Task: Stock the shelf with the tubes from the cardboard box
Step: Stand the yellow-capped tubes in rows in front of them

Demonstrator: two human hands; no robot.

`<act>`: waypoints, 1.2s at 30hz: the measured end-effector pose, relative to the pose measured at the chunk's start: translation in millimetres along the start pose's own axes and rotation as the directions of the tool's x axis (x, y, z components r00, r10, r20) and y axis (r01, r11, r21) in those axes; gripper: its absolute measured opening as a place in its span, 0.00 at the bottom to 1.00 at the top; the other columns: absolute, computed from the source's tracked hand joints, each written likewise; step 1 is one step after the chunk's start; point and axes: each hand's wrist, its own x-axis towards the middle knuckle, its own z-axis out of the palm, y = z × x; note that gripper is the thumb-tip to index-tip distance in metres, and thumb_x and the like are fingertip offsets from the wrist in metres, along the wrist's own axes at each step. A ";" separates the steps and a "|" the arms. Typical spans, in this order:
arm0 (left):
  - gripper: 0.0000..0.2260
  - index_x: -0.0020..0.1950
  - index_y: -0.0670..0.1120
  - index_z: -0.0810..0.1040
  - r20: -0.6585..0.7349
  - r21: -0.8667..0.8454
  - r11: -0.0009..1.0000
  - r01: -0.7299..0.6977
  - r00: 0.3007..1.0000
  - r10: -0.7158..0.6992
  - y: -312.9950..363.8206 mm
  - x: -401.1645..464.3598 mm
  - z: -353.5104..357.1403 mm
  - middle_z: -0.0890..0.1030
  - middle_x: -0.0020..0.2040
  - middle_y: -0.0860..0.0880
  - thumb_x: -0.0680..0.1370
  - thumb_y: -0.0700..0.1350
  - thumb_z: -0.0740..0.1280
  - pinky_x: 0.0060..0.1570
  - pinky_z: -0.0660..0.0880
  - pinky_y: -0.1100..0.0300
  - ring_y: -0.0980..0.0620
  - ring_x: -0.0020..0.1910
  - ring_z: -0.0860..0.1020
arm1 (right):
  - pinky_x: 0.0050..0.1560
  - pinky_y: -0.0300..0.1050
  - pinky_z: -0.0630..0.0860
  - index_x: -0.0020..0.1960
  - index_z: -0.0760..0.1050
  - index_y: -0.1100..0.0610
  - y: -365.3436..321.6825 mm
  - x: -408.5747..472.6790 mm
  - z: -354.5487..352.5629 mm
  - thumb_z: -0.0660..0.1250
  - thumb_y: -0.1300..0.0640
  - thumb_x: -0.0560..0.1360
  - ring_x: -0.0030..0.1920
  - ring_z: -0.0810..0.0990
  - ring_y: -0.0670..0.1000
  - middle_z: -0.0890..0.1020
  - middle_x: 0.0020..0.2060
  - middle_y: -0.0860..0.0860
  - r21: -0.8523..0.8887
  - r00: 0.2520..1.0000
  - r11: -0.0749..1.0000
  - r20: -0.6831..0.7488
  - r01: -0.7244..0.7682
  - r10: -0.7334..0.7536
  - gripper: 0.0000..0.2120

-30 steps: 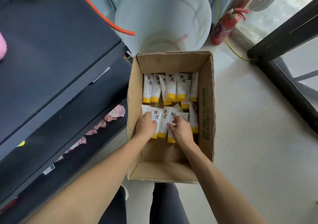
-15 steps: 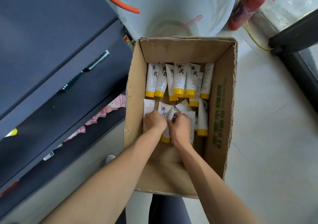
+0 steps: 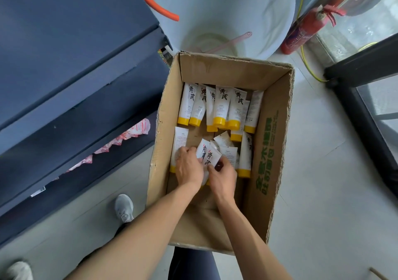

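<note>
Gathering tubes from the near row, both hands work low inside the cardboard box [image 3: 271,150], which sits on the floor just beside the dark shelf [image 3: 71,81]. The left hand [image 3: 188,167] curls its fingers around a small bunch of tubes [image 3: 207,156], printed faces up, while the right hand [image 3: 221,177] pinches the same bunch from the other side. A far row of tubes [image 3: 217,107] lies flat, yellow caps toward the person. The likely trouble is a slip — the bunch is fanned and loosely stacked, so lifting it before the grip closes evenly could let one slide out and drop back into the box, or onto the floor on the way to the shelf. How many tubes are held cannot be counted; the hands cover their lower ends and caps. The shelf's lower levels are mostly in shadow, showing only some pink-and-white packets [image 3: 129,133] — free space for tubes there is hard to judge.
</note>
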 end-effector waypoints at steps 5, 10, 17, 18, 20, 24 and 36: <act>0.11 0.61 0.44 0.77 -0.002 -0.150 0.988 -0.037 0.999 0.037 -6.8 -19.5 -29.0 0.78 0.61 0.47 0.80 0.47 0.67 0.49 0.69 0.60 0.46 0.60 0.77 | 0.36 0.29 0.74 0.52 0.78 0.50 -12.2 -21.9 -14.6 0.67 0.59 0.77 0.42 0.81 0.37 0.83 0.44 0.43 0.135 0.998 0.989 -0.023 0.060 -0.058 0.06; 0.11 0.60 0.41 0.78 -0.036 -0.399 0.916 -0.049 0.999 0.037 -1.1 -56.7 -83.1 0.81 0.60 0.46 0.80 0.43 0.68 0.56 0.77 0.56 0.47 0.59 0.79 | 0.38 0.33 0.78 0.47 0.77 0.45 -53.6 -57.6 -33.0 0.65 0.56 0.80 0.43 0.81 0.39 0.83 0.43 0.38 0.233 0.989 0.961 -0.030 0.150 -0.147 0.07; 0.07 0.57 0.50 0.76 -0.167 -0.517 0.844 -0.142 0.984 0.063 -0.7 -116.2 -182.2 0.82 0.55 0.53 0.79 0.48 0.68 0.40 0.76 0.68 0.57 0.49 0.80 | 0.41 0.34 0.78 0.48 0.75 0.50 -131.9 -125.3 -68.2 0.68 0.57 0.79 0.45 0.82 0.43 0.84 0.45 0.44 0.187 0.927 0.912 0.027 0.364 -0.375 0.03; 0.06 0.55 0.52 0.75 -0.190 -0.536 0.829 -0.158 0.980 0.063 -2.3 -125.7 -196.1 0.82 0.54 0.53 0.79 0.48 0.69 0.40 0.76 0.69 0.58 0.48 0.81 | 0.41 0.35 0.78 0.47 0.76 0.51 -143.3 -137.0 -72.9 0.69 0.57 0.78 0.45 0.83 0.43 0.84 0.44 0.44 0.178 0.913 0.902 0.044 0.393 -0.406 0.03; 0.07 0.54 0.55 0.73 -0.218 -0.587 0.790 -0.177 0.974 0.057 -6.2 -146.1 -224.1 0.83 0.53 0.54 0.79 0.49 0.69 0.42 0.79 0.65 0.58 0.48 0.81 | 0.42 0.35 0.79 0.49 0.77 0.50 -165.7 -162.4 -81.5 0.70 0.59 0.78 0.45 0.83 0.42 0.85 0.44 0.41 0.184 0.878 0.873 0.082 0.451 -0.471 0.04; 0.07 0.50 0.59 0.75 -0.342 -0.628 0.719 -0.297 0.936 0.087 -18.2 -186.7 -287.9 0.83 0.49 0.59 0.78 0.49 0.70 0.48 0.80 0.57 0.62 0.48 0.81 | 0.41 0.34 0.76 0.52 0.77 0.46 -204.4 -211.8 -95.0 0.69 0.56 0.78 0.39 0.81 0.42 0.83 0.41 0.49 0.177 0.768 0.776 0.128 0.605 -0.627 0.06; 0.13 0.52 0.64 0.78 -0.629 -0.644 0.481 -0.595 0.770 0.110 -132.8 -301.2 -454.9 0.84 0.50 0.57 0.69 0.57 0.72 0.56 0.80 0.54 0.52 0.50 0.84 | 0.34 0.26 0.75 0.51 0.78 0.37 -328.5 -367.0 -71.0 0.75 0.57 0.67 0.31 0.82 0.38 0.85 0.35 0.40 0.081 0.295 0.320 0.229 0.944 -0.928 0.19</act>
